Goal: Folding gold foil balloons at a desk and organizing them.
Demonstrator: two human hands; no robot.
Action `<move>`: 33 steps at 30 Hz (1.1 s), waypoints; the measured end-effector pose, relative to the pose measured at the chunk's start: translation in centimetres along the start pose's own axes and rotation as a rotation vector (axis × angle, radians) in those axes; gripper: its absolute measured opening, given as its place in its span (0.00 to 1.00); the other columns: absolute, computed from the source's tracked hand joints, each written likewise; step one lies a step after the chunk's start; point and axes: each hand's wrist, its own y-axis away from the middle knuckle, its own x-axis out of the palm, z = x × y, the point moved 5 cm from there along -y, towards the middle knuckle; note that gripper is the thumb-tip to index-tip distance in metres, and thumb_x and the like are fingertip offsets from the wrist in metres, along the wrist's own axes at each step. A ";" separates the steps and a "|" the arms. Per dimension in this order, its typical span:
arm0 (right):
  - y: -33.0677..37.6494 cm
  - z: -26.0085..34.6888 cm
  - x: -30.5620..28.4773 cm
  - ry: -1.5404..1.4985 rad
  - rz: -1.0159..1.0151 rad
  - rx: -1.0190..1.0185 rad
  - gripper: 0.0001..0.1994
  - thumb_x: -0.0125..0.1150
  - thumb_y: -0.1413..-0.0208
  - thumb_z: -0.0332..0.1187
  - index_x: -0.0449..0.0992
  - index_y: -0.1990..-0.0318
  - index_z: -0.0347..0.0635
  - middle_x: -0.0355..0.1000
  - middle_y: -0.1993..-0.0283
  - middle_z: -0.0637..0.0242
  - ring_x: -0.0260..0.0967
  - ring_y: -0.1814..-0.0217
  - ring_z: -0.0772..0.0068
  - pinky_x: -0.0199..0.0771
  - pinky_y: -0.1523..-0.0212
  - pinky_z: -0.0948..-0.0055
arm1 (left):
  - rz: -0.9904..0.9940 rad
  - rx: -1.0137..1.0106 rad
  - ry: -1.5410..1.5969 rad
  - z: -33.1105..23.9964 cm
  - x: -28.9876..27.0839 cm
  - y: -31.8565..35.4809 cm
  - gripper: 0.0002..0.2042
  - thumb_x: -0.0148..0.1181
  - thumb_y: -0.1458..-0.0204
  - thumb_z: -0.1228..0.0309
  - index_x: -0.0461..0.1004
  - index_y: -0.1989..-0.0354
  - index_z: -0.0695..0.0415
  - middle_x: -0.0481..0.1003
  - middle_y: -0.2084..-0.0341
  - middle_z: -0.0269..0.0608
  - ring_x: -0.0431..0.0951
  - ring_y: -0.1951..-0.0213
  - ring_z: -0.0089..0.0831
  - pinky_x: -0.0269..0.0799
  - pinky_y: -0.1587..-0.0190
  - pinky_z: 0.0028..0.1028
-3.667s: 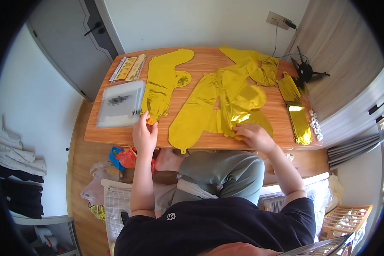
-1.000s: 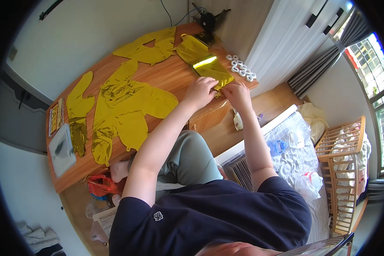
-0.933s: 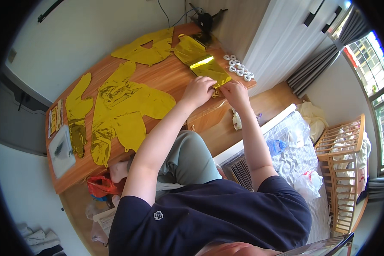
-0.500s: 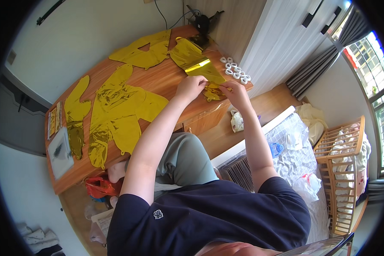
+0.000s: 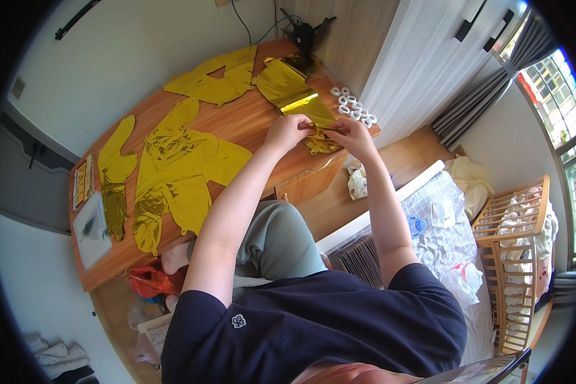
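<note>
A gold foil balloon, flat and uninflated, stretches from the back of the wooden desk to its right front edge. My left hand pinches its near end between thumb and fingertips. Close beside it, my right hand grips the same crumpled end. A loose bunched part of the foil hangs below my fingers near the edge. More flat gold foil balloons lie to the left: a large one, a curved narrow one and one with a triangular hole near the wall.
Several small white ribbon rolls sit at the desk's right corner. A black router stands at the back. A clear packet lies on the desk's left end. To the right are a bed and a wooden crib.
My hands have come slightly closer together, the right one shifting left, and the foil between them is more bunched. The other balloons have not moved.
</note>
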 end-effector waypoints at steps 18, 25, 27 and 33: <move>-1.3 -1.7 -0.3 0.081 -0.079 0.166 0.14 0.67 0.39 0.38 0.83 0.59 0.33 0.79 0.71 0.66 0.72 0.69 0.80 0.71 0.66 0.75 | -0.285 0.490 -0.323 -2.6 -0.2 2.3 0.18 0.76 0.56 0.69 0.75 0.58 0.50 0.71 0.52 0.39 0.70 0.44 0.44 0.68 0.40 0.42; -1.5 -2.0 -0.7 0.061 -0.112 0.191 0.15 0.67 0.39 0.39 0.84 0.56 0.33 0.80 0.69 0.67 0.72 0.67 0.82 0.72 0.65 0.75 | -0.310 0.520 -0.335 -3.7 -0.1 2.6 0.18 0.77 0.57 0.67 0.76 0.59 0.50 0.72 0.49 0.37 0.70 0.43 0.44 0.68 0.39 0.41; -1.6 -2.2 -0.9 0.043 -0.118 0.185 0.15 0.67 0.39 0.39 0.84 0.55 0.33 0.80 0.69 0.67 0.72 0.67 0.82 0.72 0.64 0.75 | -0.341 0.539 -0.310 -4.1 -0.2 2.7 0.17 0.77 0.57 0.67 0.77 0.60 0.50 0.72 0.50 0.37 0.70 0.44 0.44 0.68 0.39 0.41; -1.5 -1.5 -0.6 0.014 -0.079 0.180 0.15 0.67 0.39 0.38 0.84 0.54 0.34 0.81 0.66 0.68 0.73 0.64 0.83 0.73 0.61 0.77 | -0.317 0.533 -0.379 -3.4 -0.3 2.7 0.17 0.77 0.58 0.67 0.76 0.61 0.51 0.73 0.54 0.37 0.71 0.46 0.43 0.68 0.41 0.41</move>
